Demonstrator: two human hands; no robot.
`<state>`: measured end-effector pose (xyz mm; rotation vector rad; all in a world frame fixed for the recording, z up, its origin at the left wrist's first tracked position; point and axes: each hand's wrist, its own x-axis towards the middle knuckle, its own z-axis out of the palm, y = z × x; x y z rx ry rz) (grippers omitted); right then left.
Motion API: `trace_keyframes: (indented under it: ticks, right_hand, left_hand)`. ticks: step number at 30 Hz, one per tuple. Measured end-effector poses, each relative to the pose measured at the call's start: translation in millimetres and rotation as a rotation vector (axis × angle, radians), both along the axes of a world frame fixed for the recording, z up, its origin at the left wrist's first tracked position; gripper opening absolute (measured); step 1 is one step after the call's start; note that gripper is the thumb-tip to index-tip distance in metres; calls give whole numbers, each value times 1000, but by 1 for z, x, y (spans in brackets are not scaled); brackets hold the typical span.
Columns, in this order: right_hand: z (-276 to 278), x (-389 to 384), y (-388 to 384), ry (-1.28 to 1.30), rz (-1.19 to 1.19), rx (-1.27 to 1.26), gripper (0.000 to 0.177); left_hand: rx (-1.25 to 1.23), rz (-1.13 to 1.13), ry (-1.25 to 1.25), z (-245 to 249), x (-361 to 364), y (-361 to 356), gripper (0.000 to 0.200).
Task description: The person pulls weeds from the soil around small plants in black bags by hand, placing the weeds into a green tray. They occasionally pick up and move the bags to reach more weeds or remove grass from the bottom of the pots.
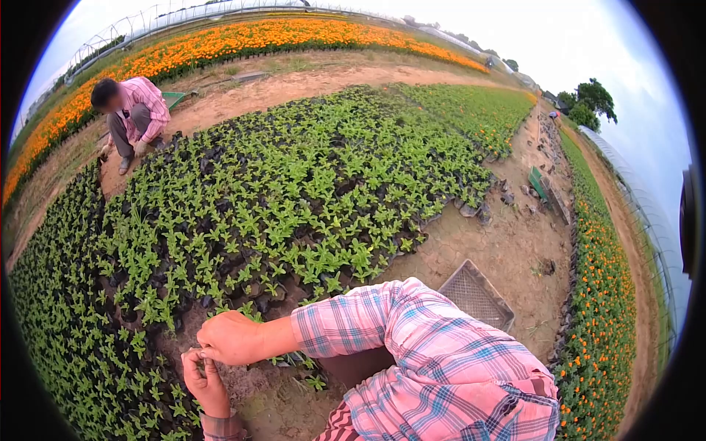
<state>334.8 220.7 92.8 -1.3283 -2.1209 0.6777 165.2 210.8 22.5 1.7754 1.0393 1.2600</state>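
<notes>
My right hand point(231, 338) is closed, its back turned up and its fingers meeting those of my left hand. Just below it, my left hand point(204, 384) has thumb and fingers pinched together. Whatever lies between the fingertips is hidden or too small to name. Both hands hover over a strip of bare soil point(180, 334) between blocks of seedlings. Close to them stand leafy green seedlings point(287, 228) in black plastic pots or bags, packed side by side. More seedlings point(66, 323) fill the ground on the left.
A mesh-sided crate point(478, 294) sits on the dirt beside my plaid sleeve. Farther off lies a green crate point(539, 184). A co-worker point(140, 117) in a pink shirt squats at the upper left. Orange flowers point(596, 331) line the right, with more point(257, 37) at the back.
</notes>
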Motion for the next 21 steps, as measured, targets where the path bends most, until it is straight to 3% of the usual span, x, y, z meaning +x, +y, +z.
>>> trace_keyframes:
  ticks: [21]
  right_hand:
    - [5, 2, -4, 2, 2, -2, 22]
  left_hand:
    - [-26, 10, -22, 3, 2, -4, 14]
